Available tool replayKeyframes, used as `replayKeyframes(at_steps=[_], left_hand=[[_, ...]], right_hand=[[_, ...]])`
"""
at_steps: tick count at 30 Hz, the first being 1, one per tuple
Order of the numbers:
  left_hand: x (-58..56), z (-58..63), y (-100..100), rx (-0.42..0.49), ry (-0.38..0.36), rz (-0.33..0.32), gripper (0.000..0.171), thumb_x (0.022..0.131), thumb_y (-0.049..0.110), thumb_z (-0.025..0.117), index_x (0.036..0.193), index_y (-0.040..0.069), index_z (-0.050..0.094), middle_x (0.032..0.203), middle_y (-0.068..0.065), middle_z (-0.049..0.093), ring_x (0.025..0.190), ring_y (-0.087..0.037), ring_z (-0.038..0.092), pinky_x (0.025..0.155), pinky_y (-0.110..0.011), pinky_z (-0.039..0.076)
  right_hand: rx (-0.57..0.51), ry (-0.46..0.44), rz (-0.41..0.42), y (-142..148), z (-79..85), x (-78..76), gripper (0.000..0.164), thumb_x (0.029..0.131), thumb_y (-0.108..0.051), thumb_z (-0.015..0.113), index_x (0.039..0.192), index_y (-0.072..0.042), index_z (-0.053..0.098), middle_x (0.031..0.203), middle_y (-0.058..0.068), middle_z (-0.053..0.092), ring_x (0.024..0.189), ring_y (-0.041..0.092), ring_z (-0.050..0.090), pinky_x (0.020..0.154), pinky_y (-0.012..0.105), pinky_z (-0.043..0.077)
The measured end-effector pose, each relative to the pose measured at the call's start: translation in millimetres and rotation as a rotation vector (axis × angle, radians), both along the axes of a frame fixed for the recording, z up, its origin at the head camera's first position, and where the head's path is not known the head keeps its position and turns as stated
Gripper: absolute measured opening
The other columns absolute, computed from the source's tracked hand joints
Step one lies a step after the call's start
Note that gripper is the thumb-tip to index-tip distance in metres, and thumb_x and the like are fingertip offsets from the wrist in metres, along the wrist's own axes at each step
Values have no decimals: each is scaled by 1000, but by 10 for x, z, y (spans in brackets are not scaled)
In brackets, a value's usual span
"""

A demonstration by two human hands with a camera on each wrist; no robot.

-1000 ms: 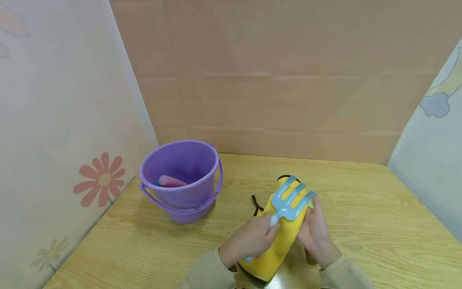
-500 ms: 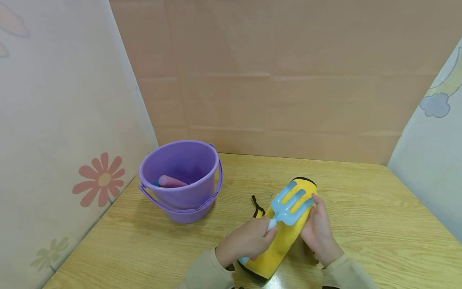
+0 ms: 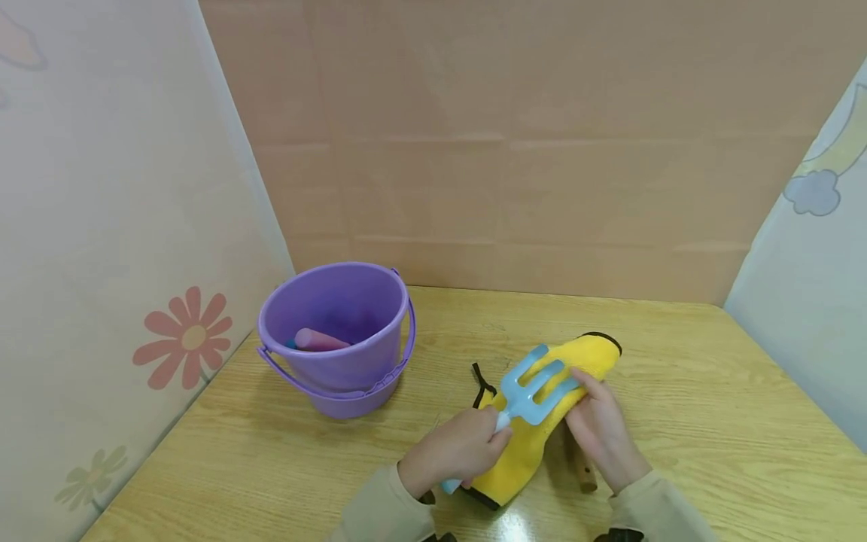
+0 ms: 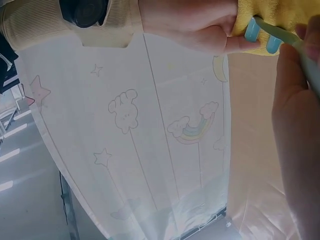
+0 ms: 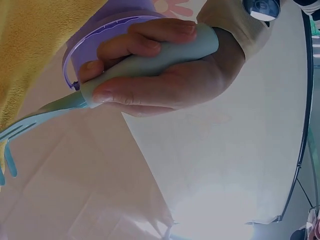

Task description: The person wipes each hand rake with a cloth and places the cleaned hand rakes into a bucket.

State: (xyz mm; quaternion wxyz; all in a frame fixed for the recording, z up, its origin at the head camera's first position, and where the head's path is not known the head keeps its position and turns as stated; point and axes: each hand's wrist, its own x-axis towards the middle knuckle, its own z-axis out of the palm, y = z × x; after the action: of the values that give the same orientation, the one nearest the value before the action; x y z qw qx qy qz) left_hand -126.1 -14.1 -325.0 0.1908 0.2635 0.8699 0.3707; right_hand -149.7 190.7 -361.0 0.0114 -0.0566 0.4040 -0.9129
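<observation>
Yellow cloth (image 3: 530, 446) has swung rightward — left fingers (image 5: 125, 46) curl round the blue fork (image 3: 525, 403), right fingers (image 3: 589, 383) pinch the cloth.

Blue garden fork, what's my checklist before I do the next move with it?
1. Left hand gripping the blue garden fork by its handle: ok.
2. Right hand holding the yellow terry cloth: ok.
3. Yellow terry cloth lying flat: not ok, it's bent.
4. Right hand not touching the tines: cannot tell, the nearest tip is right by it.
5. Purple bucket standing upright: ok.
</observation>
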Motion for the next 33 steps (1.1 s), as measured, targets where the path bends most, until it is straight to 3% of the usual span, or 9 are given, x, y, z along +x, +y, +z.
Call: replayKeyframes(at_steps=[3, 6, 12, 22, 27, 30, 33], left_hand=[[-8, -7, -5, 0, 3, 6, 28, 98, 21, 40, 74, 8, 43, 51, -2, 43, 28, -9, 38, 28, -20, 30], [-15, -11, -5, -12, 6, 11, 27, 98, 21, 39, 75, 7, 44, 52, -3, 44, 29, -10, 39, 28, -20, 31], [-7, -8, -1, -43, 4, 27, 28, 98, 23, 40, 76, 7, 44, 52, -5, 47, 28, -11, 40, 28, -22, 32], [5, 9, -2, -53, -4, 38, 26, 97, 23, 42, 78, 6, 45, 55, -5, 47, 30, -13, 42, 29, -23, 33], [11, 21, -10, -34, 4, 45, 27, 98, 23, 42, 76, 7, 44, 54, -5, 46, 29, -12, 41, 29, -23, 32], [6, 29, -8, -3, 19, 45, 25, 97, 22, 41, 78, 7, 43, 54, -4, 45, 30, -11, 41, 29, -23, 32], [-4, 39, -3, 48, 29, 45, 25, 97, 21, 40, 78, 6, 43, 53, -3, 44, 31, -11, 41, 30, -22, 32]], right_hand=[[-47, 57, -24, 11, -1, 11, 26, 97, -1, 37, 121, -10, 39, 119, -6, 47, 112, 5, 46, 98, 21, 34], [-24, 56, -54, 15, 10, 19, 21, 96, -1, 42, 114, -10, 48, 113, -4, 53, 108, 6, 51, 93, 20, 39], [145, 29, -119, 15, 13, 21, 20, 95, -6, 47, 114, -11, 45, 113, -7, 52, 107, 3, 51, 93, 18, 39], [279, 22, -302, -44, 31, 24, 18, 91, -6, 55, 108, -10, 49, 106, -6, 55, 100, 4, 55, 87, 18, 44], [264, -16, -229, -9, 51, 11, 32, 95, -14, 48, 123, -7, 35, 120, -7, 44, 114, 4, 45, 93, 17, 38], [226, -36, -160, 14, 71, -2, 51, 99, -24, 37, 141, -7, 13, 133, -7, 30, 131, 9, 25, 101, 18, 29], [181, -32, -89, 21, 84, -12, 62, 101, -35, 24, 145, -7, -9, 141, -7, 18, 138, 12, 6, 108, 23, 17]])
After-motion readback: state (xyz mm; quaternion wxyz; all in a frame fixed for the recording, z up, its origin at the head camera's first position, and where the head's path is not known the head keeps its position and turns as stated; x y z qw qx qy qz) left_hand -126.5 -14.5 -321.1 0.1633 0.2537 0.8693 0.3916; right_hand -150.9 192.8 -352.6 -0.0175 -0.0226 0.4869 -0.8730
